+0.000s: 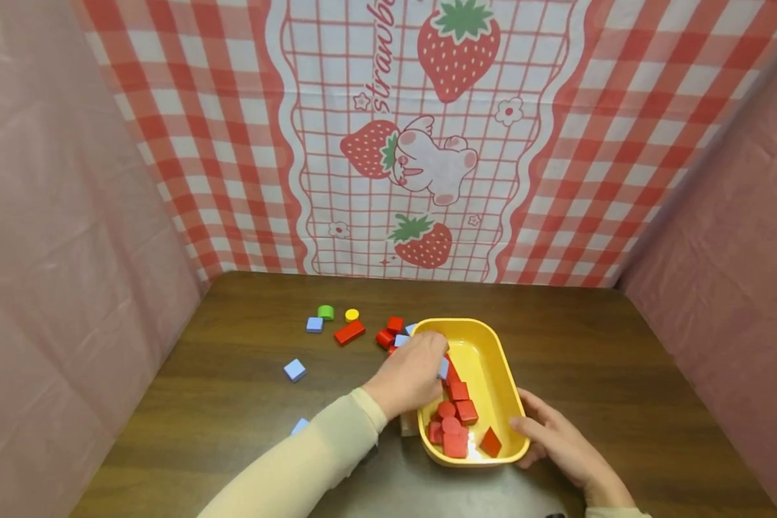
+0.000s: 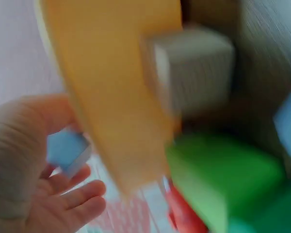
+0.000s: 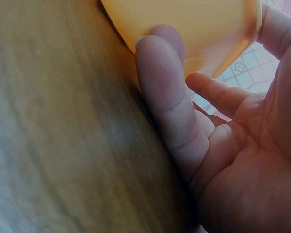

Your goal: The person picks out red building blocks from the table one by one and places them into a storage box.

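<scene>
A yellow plastic tub [image 1: 501,360] holds several red blocks [image 1: 455,442] of different shapes. My left hand [image 1: 411,370] reaches over the tub's left rim. Between its thumb and fingers it pinches a small blue block [image 2: 68,149], also partly showing beside the hand in the head view. My right hand [image 1: 560,442] grips the tub at its near right corner, thumb at the rim and fingers against the outer wall. In the right wrist view those fingers [image 3: 160,73] press along the tub's side, close over the wood.
Left of the tub lie a red bar [image 1: 350,332], a yellow disc [image 1: 352,315], a green block [image 1: 326,312] and several blue blocks [image 1: 294,370]. More red and blue blocks crowd the tub's left side. A plain wooden block [image 2: 194,68] stands close against the tub's wall.
</scene>
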Demonstrator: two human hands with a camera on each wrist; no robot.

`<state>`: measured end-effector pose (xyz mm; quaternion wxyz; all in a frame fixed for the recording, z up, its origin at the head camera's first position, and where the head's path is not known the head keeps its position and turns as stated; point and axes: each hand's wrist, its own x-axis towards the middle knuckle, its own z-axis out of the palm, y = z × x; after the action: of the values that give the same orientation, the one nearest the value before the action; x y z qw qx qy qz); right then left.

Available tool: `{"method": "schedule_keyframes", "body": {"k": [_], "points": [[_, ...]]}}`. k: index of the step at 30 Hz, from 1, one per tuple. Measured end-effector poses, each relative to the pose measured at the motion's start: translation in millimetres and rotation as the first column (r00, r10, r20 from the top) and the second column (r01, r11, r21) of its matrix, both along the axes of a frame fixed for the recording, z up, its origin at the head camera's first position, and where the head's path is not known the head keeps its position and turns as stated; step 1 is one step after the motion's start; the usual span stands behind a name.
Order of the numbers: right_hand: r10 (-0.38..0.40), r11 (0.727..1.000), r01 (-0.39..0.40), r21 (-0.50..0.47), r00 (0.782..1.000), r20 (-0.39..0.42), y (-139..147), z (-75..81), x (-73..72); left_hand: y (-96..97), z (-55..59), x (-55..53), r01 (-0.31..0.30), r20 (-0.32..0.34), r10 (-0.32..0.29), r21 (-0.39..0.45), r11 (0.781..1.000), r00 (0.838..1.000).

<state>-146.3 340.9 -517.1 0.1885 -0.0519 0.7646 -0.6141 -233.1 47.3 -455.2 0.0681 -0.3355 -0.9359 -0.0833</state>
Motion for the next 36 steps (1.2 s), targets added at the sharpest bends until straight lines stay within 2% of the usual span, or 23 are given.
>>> {"method": "schedule_keyframes", "body": {"k": [3,5,7,9,11,13,15,17,20,22,23,25,27,28,30,32,34,36], "points": [[0.003,1.000,-0.003,0.002,1.000,-0.002,-1.0,1.0,0.1,-32.6,0.0,-16.9,-0.120,0.062,0.112,0.144,0.982,0.992],[-0.001,1.000,0.001,0.003,1.000,-0.005,-1.4,1.0,1.0,-56.8,-5.5,-29.5,-0.224,0.088,0.212,0.157,0.962,0.973],[0.004,1.000,-0.004,0.004,1.000,-0.011,-1.1,0.5,1.6,-79.5,-16.6,-41.0,-0.306,0.101,0.294,0.148,0.940,0.950],[0.011,1.000,-0.011,0.003,1.000,-0.016,-0.6,-0.2,1.6,-97.5,-28.4,-49.9,-0.363,0.124,0.348,0.130,0.923,0.929],[0.018,1.000,-0.018,-0.002,1.000,-0.018,-0.1,-0.8,1.4,-109.2,-37.6,-55.1,-0.391,0.159,0.370,0.126,0.912,0.915],[0.024,1.000,-0.024,-0.007,0.999,-0.022,0.1,-0.9,1.2,-115.3,-43.0,-58.7,-0.393,0.182,0.367,0.132,0.910,0.912],[0.020,1.000,-0.021,-0.008,1.000,-0.022,0.3,-0.3,1.0,-116.5,-44.0,-60.5,-0.389,0.190,0.360,0.146,0.910,0.914],[0.019,1.000,-0.019,-0.008,1.000,-0.019,0.3,0.2,0.7,-115.1,-42.6,-60.8,-0.404,0.189,0.374,0.155,0.902,0.908],[0.025,1.000,-0.025,-0.011,1.000,-0.013,0.3,0.3,-0.1,-111.2,-40.4,-59.6,-0.455,0.170,0.427,0.186,0.871,0.888],[0.030,0.999,-0.030,-0.011,0.999,-0.012,0.1,0.0,-0.5,-107.6,-36.8,-57.3,-0.469,0.170,0.438,0.258,0.845,0.883],[0.029,1.000,-0.029,-0.010,1.000,-0.012,0.0,0.0,-0.5,-105.0,-33.6,-55.3,-0.463,0.184,0.425,0.305,0.832,0.886],[0.025,1.000,-0.025,-0.002,1.000,-0.011,0.0,0.3,-0.6,-97.2,-24.2,-49.5,-0.419,0.216,0.360,0.408,0.811,0.908],[0.016,1.000,-0.016,0.007,1.000,-0.007,0.2,0.9,-0.5,-85.4,-10.5,-38.8,-0.344,0.253,0.247,0.492,0.800,0.935],[0.011,1.000,-0.011,0.010,1.000,-0.004,0.2,1.5,-0.4,-78.2,-4.2,-32.3,-0.303,0.269,0.184,0.516,0.802,0.945],[0.003,1.000,-0.003,0.014,1.000,0.003,0.4,2.0,-0.3,-62.4,5.8,-18.3,-0.195,0.254,0.069,0.515,0.835,0.965],[0.002,1.000,-0.002,0.009,1.000,0.004,0.8,1.9,0.1,-46.7,10.8,-5.0,-0.076,0.207,-0.022,0.455,0.887,0.978],[0.002,1.000,-0.002,0.002,1.000,0.000,0.6,1.5,0.4,-32.8,9.6,5.0,0.020,0.149,-0.077,0.349,0.937,0.986],[0.009,1.000,-0.009,-0.004,1.000,-0.010,0.5,1.0,0.7,-22.3,5.8,11.7,0.072,0.106,-0.099,0.229,0.971,0.989]]}}
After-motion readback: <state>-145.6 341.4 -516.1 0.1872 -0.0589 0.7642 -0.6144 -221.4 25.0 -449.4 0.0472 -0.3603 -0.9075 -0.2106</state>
